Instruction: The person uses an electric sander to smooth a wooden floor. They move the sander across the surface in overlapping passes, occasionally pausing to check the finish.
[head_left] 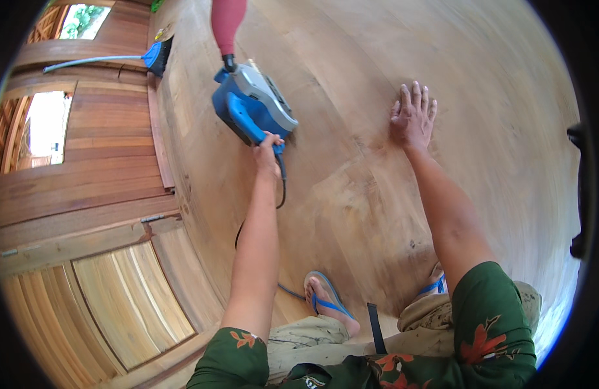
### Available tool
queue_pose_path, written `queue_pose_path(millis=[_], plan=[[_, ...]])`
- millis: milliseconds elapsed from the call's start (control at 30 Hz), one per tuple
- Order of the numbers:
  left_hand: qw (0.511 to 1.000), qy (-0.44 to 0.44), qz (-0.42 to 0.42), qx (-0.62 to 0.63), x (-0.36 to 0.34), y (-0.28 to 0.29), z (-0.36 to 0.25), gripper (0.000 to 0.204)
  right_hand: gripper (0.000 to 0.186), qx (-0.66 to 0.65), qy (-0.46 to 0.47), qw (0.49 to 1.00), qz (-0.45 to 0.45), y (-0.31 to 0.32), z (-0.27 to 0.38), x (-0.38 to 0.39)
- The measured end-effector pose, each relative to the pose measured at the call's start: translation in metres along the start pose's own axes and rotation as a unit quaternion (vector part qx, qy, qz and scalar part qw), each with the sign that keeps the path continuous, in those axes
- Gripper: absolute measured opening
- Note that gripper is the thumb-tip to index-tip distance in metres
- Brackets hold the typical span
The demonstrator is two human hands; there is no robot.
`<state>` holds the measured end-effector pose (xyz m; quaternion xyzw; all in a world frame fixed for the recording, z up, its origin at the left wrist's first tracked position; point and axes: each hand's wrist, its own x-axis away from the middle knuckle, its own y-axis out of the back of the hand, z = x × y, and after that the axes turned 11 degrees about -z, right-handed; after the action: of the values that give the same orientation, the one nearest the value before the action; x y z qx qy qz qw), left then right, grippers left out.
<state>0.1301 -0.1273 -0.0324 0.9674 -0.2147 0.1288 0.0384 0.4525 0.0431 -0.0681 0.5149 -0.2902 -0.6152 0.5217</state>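
Observation:
My left hand [266,152] grips the rear of the blue handle of a corded power sander [254,102] standing on the wooden floor [351,207]. A red dust bag [228,23] is attached at the sander's far end, and its black cord hangs below my hand. My right hand [413,117] lies on the floorboards to the right of the sander, fingers spread, holding nothing.
A wooden wall [105,129] with openings and panels runs along the left. A blue broom [155,57] leans near it at the upper left. My feet in blue flip-flops [328,305] are at the lower middle, with cord and a dark strap near them.

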Motion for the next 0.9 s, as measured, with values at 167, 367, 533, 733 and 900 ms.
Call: queue_pose_path(millis=[167,367,533,733,900], plan=[[0.999,0.027,0.014,0.021,0.084,0.036,0.016,0.010,0.049,-0.010,0.006,1.000,0.007,-0.007,-0.001,0.001],[0.994,0.080,-0.047,-0.054,0.205,0.071,0.025,0.009,0.048,0.001,-0.001,1.000,0.001,-0.005,0.004,0.013],[0.982,0.066,-0.132,-0.118,0.233,0.054,0.015,0.008,0.047,-0.001,-0.005,1.000,-0.003,-0.004,0.007,0.007],[0.995,-0.006,-0.085,-0.043,0.144,0.025,-0.010,0.015,0.047,0.004,0.001,1.000,-0.014,0.008,0.016,0.007],[0.995,-0.059,-0.056,-0.052,-0.027,-0.013,-0.041,0.030,0.048,0.022,0.005,1.000,-0.007,0.022,0.018,0.011]])
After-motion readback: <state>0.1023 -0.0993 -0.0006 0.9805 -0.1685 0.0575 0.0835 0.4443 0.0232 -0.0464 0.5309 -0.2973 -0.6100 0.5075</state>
